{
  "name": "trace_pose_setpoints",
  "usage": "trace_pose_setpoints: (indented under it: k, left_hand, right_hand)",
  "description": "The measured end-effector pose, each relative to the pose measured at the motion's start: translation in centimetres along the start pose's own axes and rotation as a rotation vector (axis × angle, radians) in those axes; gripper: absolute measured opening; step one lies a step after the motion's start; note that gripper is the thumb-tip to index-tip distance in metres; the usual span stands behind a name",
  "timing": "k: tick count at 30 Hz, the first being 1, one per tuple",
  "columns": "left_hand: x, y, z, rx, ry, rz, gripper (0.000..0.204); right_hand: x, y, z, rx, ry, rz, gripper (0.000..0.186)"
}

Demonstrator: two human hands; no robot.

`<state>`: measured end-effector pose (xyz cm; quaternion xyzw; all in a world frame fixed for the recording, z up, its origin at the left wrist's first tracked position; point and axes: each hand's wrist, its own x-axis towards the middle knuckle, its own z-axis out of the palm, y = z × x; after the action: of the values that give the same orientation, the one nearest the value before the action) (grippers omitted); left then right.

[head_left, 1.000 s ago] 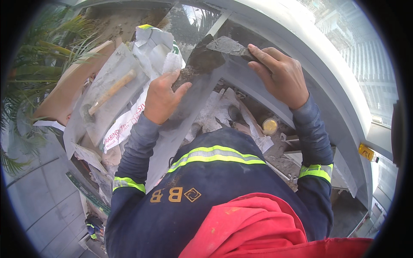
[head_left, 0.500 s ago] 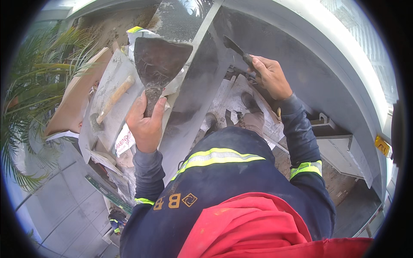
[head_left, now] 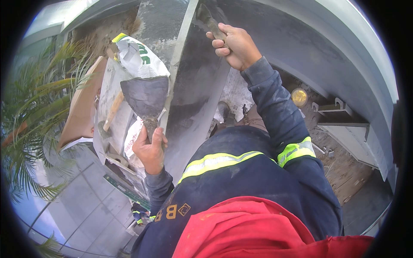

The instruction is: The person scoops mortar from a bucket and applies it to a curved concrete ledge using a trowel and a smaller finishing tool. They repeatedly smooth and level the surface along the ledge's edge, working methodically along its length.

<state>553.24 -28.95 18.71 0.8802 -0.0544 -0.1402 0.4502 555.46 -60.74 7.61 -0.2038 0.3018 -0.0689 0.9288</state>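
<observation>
My left hand [head_left: 150, 150] is closed around the handle of a wide putty knife [head_left: 146, 96]. Its broad grey blade points away from me, below a crumpled white bag [head_left: 148, 60]. My right hand [head_left: 238, 45] reaches far forward, gripping a narrower putty knife [head_left: 208, 18]. That blade lies over the dark grey plastered surface [head_left: 195, 73] near its pale edge strip [head_left: 183, 38]; whether it touches, I cannot tell. Grey smears mark the plaster between my hands.
At left, a wood-handled hammer [head_left: 113, 111] lies on a board beside brown cardboard [head_left: 84, 105] and palm fronds [head_left: 34, 107]. To the right are a round yellowish object [head_left: 299, 97] and a pale panel [head_left: 350, 142]. Another person [head_left: 140, 213] is far below.
My right hand has moved forward and left, carrying the narrow putty knife to the pale edge strip. My left hand has come slightly nearer with the wide putty knife, uncovering more of the white bag.
</observation>
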Motion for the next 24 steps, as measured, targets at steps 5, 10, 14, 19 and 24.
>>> trace_pose_setpoints:
  k: [5,10,14,19,24]
  left_hand:
    - [-0.4,-0.8,0.1,-0.070,0.033,-0.020,0.025]
    - [-0.2,-1.7,-0.2,-0.065,0.036,-0.017,0.028]
    - [-0.7,-1.4,-0.3,-0.074,0.065,-0.017,0.030]
    - [-1.7,-2.1,-1.0,-0.071,0.095,-0.051,0.030]
    - [-1.9,-2.5,-1.4,-0.070,0.090,-0.046,0.029]
  right_hand:
    - [-1.5,0.2,2.2,-0.259,-0.055,-0.030,0.039]
    - [-2.5,1.3,0.2,-0.130,-0.038,-0.040,0.036]
    - [-1.7,3.0,1.6,-0.146,0.018,-0.040,0.039]
    - [-4.6,5.0,3.2,-0.196,0.011,-0.084,0.039]
    - [-2.9,6.6,2.0,-0.159,0.027,-0.007,0.051]
